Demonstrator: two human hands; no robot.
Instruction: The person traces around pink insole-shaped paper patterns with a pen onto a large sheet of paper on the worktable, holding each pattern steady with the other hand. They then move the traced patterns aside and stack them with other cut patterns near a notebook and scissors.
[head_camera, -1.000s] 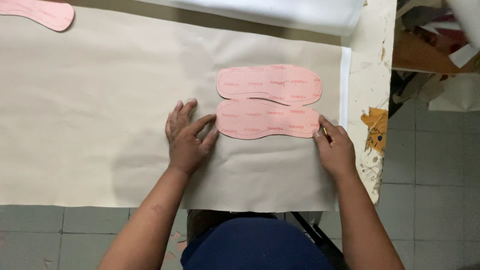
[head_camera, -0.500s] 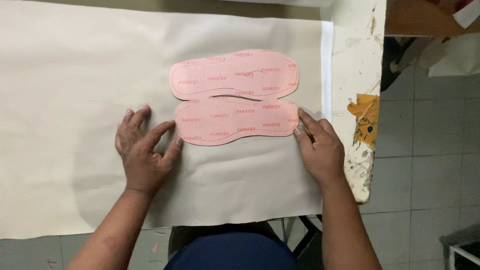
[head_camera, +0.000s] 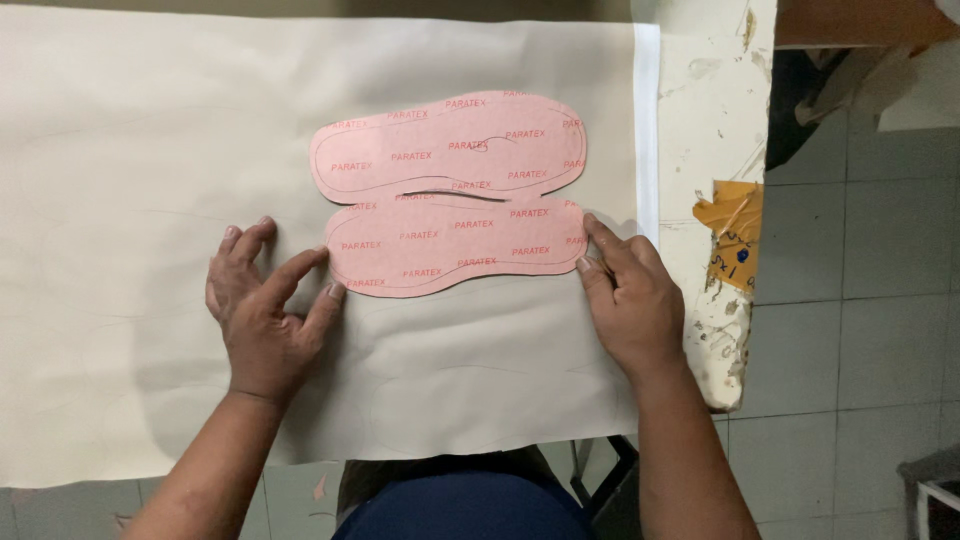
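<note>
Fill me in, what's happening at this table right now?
A person leans over a large cream sheet spread on a worn white table. Two pink insole-shaped cutouts lie on it side by side. The left hand touches the left end of the nearer cutout with its fingertips, and the right hand presses at its right end. The farther cutout lies untouched. Faint traced outlines show on the sheet.

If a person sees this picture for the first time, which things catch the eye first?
Two pink sole-shaped cutouts, the upper cutout and the lower cutout, lie edge to edge on a large pale sheet. The left hand touches the lower one's left end, the right hand its right end.
</note>
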